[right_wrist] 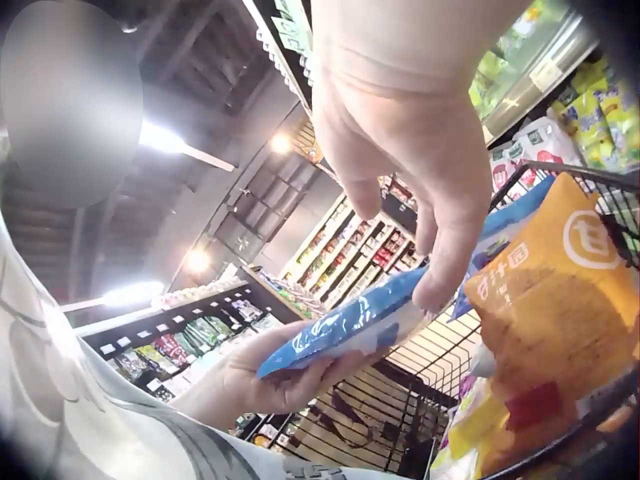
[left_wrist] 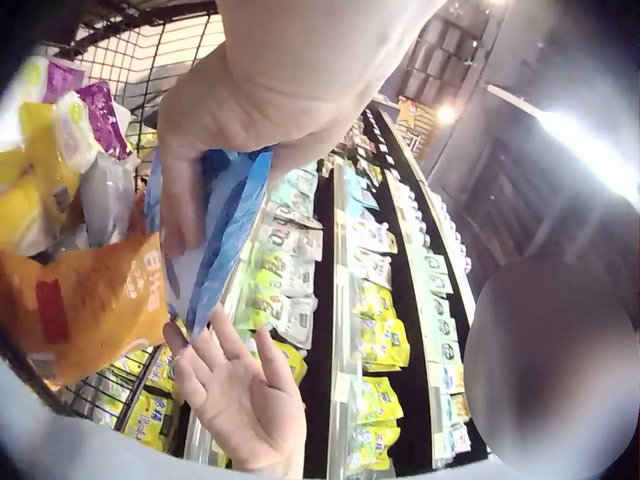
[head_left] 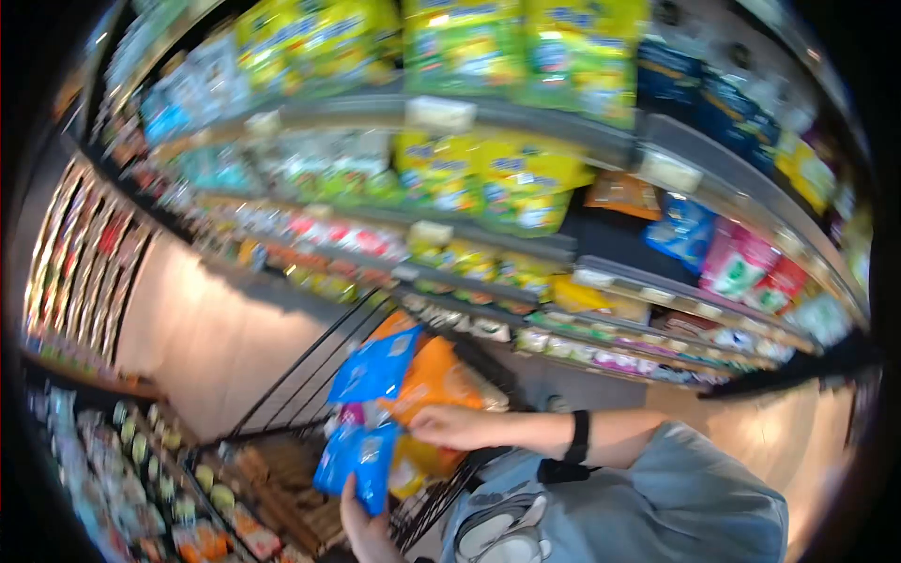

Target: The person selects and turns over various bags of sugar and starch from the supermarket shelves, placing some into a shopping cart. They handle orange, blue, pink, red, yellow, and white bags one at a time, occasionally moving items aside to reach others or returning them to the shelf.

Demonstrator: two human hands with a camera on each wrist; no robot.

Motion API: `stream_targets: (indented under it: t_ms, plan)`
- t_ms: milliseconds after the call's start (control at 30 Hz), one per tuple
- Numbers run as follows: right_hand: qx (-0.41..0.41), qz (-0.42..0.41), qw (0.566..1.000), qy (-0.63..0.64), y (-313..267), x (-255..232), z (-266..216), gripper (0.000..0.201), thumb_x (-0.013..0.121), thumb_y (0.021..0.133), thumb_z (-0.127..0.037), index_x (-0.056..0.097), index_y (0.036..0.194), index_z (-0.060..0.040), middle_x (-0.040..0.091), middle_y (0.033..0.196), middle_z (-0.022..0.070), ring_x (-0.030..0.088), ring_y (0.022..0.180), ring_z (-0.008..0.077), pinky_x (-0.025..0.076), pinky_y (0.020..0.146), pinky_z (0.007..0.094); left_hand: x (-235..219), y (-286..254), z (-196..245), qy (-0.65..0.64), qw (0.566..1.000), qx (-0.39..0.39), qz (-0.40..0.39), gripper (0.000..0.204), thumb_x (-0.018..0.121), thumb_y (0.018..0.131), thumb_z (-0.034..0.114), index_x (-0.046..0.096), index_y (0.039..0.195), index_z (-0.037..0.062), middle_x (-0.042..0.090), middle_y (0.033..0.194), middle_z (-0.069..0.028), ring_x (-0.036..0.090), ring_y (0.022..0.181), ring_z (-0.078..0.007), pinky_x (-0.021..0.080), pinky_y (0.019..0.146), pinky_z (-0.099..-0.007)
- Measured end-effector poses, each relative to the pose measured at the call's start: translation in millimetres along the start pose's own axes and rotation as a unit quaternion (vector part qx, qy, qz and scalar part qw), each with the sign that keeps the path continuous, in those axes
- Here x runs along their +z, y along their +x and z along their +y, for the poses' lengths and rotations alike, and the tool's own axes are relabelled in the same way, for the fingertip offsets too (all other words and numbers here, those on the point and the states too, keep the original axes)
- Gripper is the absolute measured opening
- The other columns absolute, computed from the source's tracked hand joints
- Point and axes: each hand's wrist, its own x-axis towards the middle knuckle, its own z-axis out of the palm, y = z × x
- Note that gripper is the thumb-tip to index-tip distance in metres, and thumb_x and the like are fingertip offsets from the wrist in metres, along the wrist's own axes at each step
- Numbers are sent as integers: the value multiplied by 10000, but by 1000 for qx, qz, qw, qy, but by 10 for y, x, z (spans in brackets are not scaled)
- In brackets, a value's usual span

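Palm (left_wrist: 264, 405) of spread right hand (left_wrist: 243, 400) shows from left wrist, not head; left hand (head_left: 357, 516) grips blue packet (head_left: 357, 456).

Grey-blue T-shirt (head_left: 610, 516) here, loose and creased, and look at that wide short sleeve (head_left: 699, 460) flaring out around the elbow! Down the front runs a print (head_left: 511, 530), pale rounded shapes ringed in dark curving lines. Right forearm (head_left: 535, 431) now: a black strap (head_left: 581, 433) circling it, small black block (head_left: 563, 471) at its edge. Left hand (head_left: 361, 521), right hand (head_left: 455, 427): both bare
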Motion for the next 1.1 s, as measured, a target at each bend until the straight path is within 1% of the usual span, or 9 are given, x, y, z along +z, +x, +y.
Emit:
stream_targets:
  t_ms: [33, 133, 400, 567, 733, 800, 867, 1000, 1100]
  plan:
    - [-7, -21, 1000, -9, -13, -83, 78, 429, 505, 915, -407, 544, 1125, -35, 608, 966, 58, 587, 817, 121, 489, 693, 283, -54, 89, 2, -15, 1000, 5, 7, 427, 570, 858, 195, 456, 1209, -19, 591, 1110, -169, 607, 967, -277, 511, 849, -405]
    - [-2, 61, 994, -92, -306, -334, 88, 414, 523, 905, -382, 546, 1121, -30, 613, 1092, 121, 614, 920, 210, 482, 795, 321, 26, 501, -92, 11, 1000, -9, -15, 421, 555, 854, 199, 459, 1210, -5, 594, 1091, -169, 609, 950, -270, 512, 835, -394]
    - [-27, 356, 933, -36, -1372, -1306, 229, 278, 540, 883, -258, 608, 1041, -40, 650, 972, 149, 627, 913, 260, 484, 793, 358, -54, 1038, -165, 159, 980, 101, -65, 428, 535, 852, 200, 453, 1226, 8, 575, 1103, -174, 601, 944, -254, 509, 811, -390]
    - [-76, 647, 742, -159, -2027, -2172, 345, 364, 567, 843, -160, 490, 1163, -5, 567, 1081, 175, 563, 989, 301, 449, 852, 369, -64, 1010, -311, 228, 951, 198, -75, 434, 522, 851, 201, 449, 1236, 17, 562, 1110, -177, 596, 940, -243, 507, 796, -388]
    - [-100, 773, 532, -331, -2467, -2975, 449, 500, 627, 785, -108, 395, 1196, 57, 465, 1150, 257, 451, 1078, 390, 360, 940, 425, 1300, -38, -788, 307, 874, 366, 87, 476, 501, 860, 184, 413, 1307, 45, 426, 1292, -101, 436, 1160, -187, 359, 966, -341]
    - [-61, 756, 556, -341, -2542, -3052, 336, 508, 633, 779, -97, 389, 1203, 42, 461, 1139, 240, 446, 1070, 394, 377, 916, 430, 1645, -294, -1062, 245, 901, 348, -82, 399, 491, 900, 118, 417, 1276, 8, 431, 1303, -108, 404, 1199, -201, 276, 1042, -343]
    - [-54, 735, 563, -374, -2513, -3057, 239, 504, 627, 780, -90, 392, 1208, 34, 457, 1149, 239, 443, 1073, 398, 379, 918, 426, 1734, -329, -1323, 307, 869, 369, -123, 371, 472, 901, 77, 433, 1263, 8, 442, 1300, -106, 420, 1194, -206, 285, 1038, -332]
    - [-86, 676, 577, -450, -2369, -3158, 184, 509, 618, 812, -126, 388, 1239, 27, 477, 1176, 220, 484, 1080, 347, 431, 867, 374, 1805, -314, -1850, 288, 882, 313, -204, 318, 481, 898, 68, 475, 1209, 2, 491, 1278, -134, 446, 1197, -218, 299, 1041, -345]
    - [-84, 641, 638, -419, -2161, -3300, 68, 528, 620, 794, -128, 396, 1235, 57, 462, 1203, 294, 461, 1136, 418, 386, 955, 416, 1818, -322, -2139, 265, 898, 265, -229, 303, 500, 879, 31, 492, 1180, -3, 512, 1258, -142, 474, 1172, -214, 334, 1019, -340]
